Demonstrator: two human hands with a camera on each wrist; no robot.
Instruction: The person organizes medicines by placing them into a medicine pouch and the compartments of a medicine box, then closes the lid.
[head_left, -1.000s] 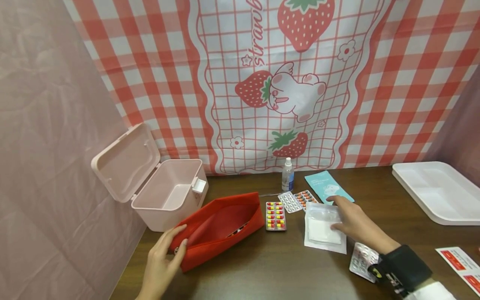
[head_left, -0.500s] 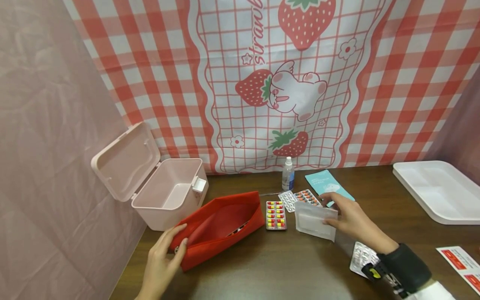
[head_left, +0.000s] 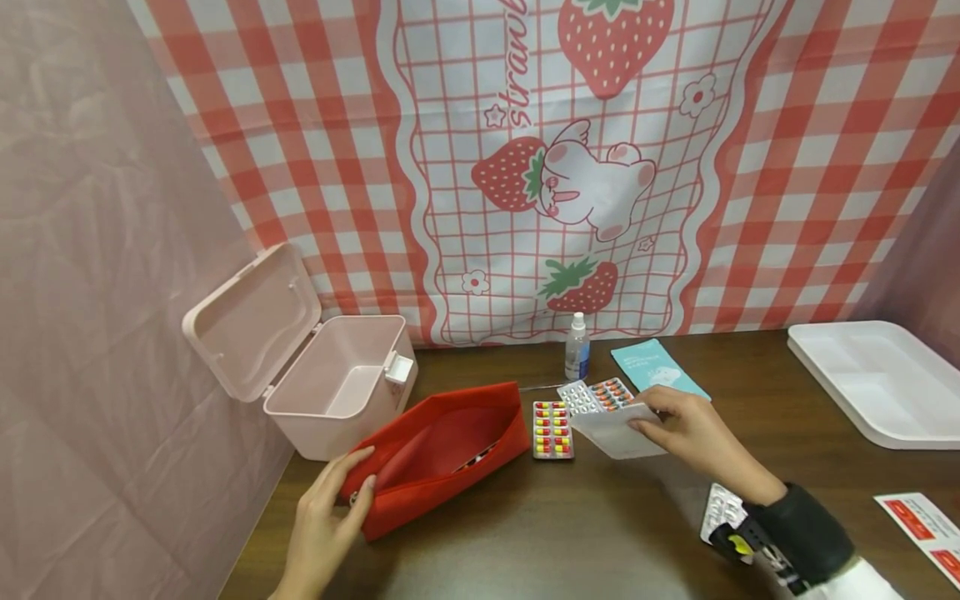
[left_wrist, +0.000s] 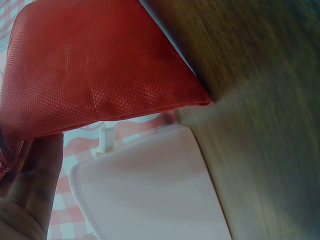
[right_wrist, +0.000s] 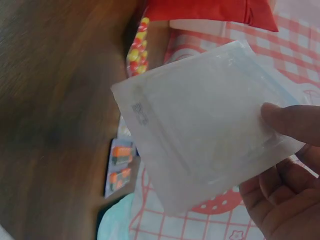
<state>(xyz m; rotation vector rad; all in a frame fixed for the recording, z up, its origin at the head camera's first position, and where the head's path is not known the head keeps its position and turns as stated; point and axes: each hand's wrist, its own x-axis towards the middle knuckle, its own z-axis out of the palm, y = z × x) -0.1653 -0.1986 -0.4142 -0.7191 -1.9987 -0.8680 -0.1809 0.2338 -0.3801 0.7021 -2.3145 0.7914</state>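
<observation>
"What is closest?"

"A person's left hand point(head_left: 322, 517), at lower left, pinches one end of a red pouch point(head_left: 442, 502), thumb on the near side, fingers on the far side. That grip seems to steady the pouch, whose mouth gapes upward. Its fabric has a fine woven grain. Something small inside is too hidden to name."

"And the other hand?"

"The right hand point(head_left: 693, 433), above a black wristband point(head_left: 802, 533), pinches a white packet point(right_wrist: 195, 125) by one edge, between thumb and fingers. The packet is flat, squarish and smooth, with a tiny printed mark. It is raised above the brown wooden table point(head_left: 555, 542), to the right of the pouch and apart from it. The edge hold probably leaves most of it uncovered. A silver blister pack point(head_left: 720, 507) lies partly hidden by the wristband."

"What lies beyond?"

"Just beside the pouch, a pack of red-and-yellow capsules point(head_left: 552, 431). Past it, round tablets point(head_left: 579, 397) and orange capsules point(head_left: 611, 392) lie flat in foil, perhaps spread so each is easy to pick out."

"And farthest?"

"A pink plastic box point(head_left: 322, 433) with its lid tipped back, leaving the inside reachable; an upright, clear spray bottle point(head_left: 577, 354); a flat teal sachet point(head_left: 656, 367); a shallow white tray point(head_left: 885, 371). Behind hangs a checked strawberry cloth point(head_left: 337, 133)."
</observation>
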